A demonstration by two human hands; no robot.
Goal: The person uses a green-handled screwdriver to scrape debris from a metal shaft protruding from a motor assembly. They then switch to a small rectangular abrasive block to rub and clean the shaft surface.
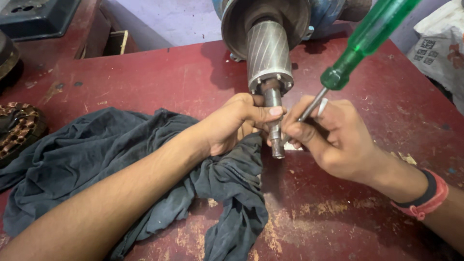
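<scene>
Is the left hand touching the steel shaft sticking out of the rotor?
Touching. The head view shows the left hand with its thumb laid across the shaft just below the rotor, no gap visible.

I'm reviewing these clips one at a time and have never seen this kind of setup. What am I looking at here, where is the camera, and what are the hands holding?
There is one picture, taken by a camera worn on the person's head, looking down at their own two bare hands over a worn red table.

The big metal part at the top is a motor rotor, a grooved grey cylinder sticking out of a blue housing, with a thin steel shaft pointing toward the camera.

The left hand has its grip on the shaft, thumb pressed across it. The right hand holds a screwdriver with a clear green handle by its metal blade, the tip set against the shaft. That wrist wears a black and red band.

A crumpled dark grey cloth lies under the left forearm.
</scene>
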